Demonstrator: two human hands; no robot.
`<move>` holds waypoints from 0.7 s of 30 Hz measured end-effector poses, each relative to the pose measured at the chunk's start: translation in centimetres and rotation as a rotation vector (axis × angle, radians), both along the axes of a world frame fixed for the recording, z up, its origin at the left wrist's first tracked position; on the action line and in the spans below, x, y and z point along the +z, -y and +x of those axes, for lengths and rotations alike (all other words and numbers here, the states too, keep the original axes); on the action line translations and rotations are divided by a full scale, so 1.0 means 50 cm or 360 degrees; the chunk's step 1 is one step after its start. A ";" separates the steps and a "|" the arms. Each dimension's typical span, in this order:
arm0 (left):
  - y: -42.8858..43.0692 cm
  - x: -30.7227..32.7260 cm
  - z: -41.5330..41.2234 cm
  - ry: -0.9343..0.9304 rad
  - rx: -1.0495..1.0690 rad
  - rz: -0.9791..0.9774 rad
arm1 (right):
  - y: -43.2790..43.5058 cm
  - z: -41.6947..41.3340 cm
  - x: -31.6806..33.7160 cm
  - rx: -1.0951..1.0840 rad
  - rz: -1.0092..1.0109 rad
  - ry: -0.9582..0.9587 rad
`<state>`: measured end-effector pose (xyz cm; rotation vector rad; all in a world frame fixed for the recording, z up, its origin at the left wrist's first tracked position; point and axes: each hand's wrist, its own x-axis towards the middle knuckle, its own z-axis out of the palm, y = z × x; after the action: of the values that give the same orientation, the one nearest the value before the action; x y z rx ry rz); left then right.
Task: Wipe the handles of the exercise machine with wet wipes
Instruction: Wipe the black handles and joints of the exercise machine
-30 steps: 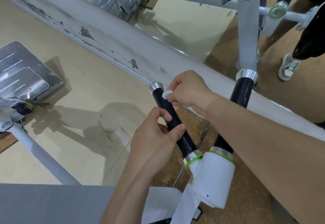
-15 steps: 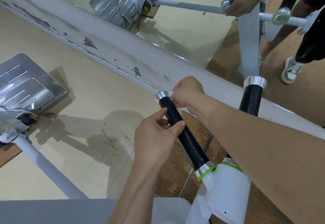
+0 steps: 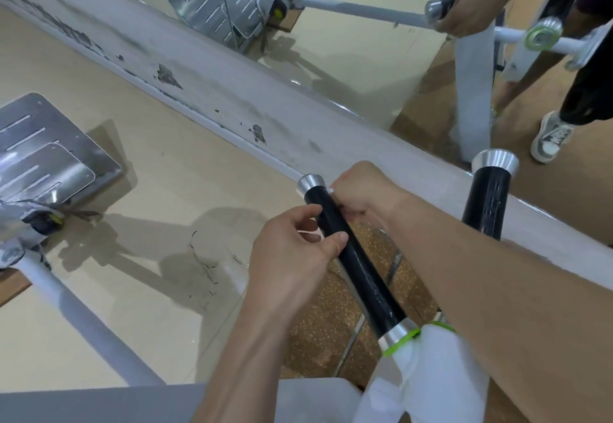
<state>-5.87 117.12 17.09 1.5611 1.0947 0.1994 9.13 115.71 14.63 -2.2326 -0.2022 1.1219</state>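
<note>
Two black handles on the machine, both capped in bright metal.

Far left: steel footplate [image 3: 43, 164] on the tan floor, with a white frame tube [image 3: 76, 316] running down from it.

Left hand [image 3: 288, 263] gripped the near handle [image 3: 361, 273] on its upper half, thumb laid over the shaft and fingers curled round it. It looked to be steadying the handle.

Right hand [image 3: 361, 187] sat just above, clenched round the same handle directly beneath the cap. Only a sliver of wet wipe [image 3: 330, 190] showed at the knuckles. The rest was hidden in the fist, so I could not verify the contact area.

Second handle [image 3: 487, 203] stood to the right, beyond the right forearm, touched by neither hand.

Handling notes (judgement):
- The handle seemed rigid, fixed at its base, glossy and likely slick once damp. It would not give, so the wipe must do the conforming.
- The wipe seemed thin, soft, light and prone to bunching or tearing. It is best wrapped flat round the shaft and held by the closed palm, not the fingertips.
- The lower shaft down to the green-ringed collar [image 3: 398, 336] lay bare, not under the wipe.
</note>
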 end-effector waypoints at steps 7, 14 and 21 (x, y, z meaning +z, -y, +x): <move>-0.036 -0.017 0.041 0.0072 0.0105 0.0264 | 0.003 0.000 0.012 -0.0272 0.0210 -0.0147; -0.085 -0.039 0.075 0.0386 0.0331 -0.0043 | 0.002 -0.014 0.058 0.0197 0.0535 -0.0176; -0.091 -0.094 0.060 0.0406 0.0725 -0.0093 | -0.008 0.006 0.025 0.0190 0.0322 0.0271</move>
<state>-2.86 121.67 12.38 1.1778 1.2247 0.6504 9.45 116.11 15.88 -2.1563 -0.5035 0.9266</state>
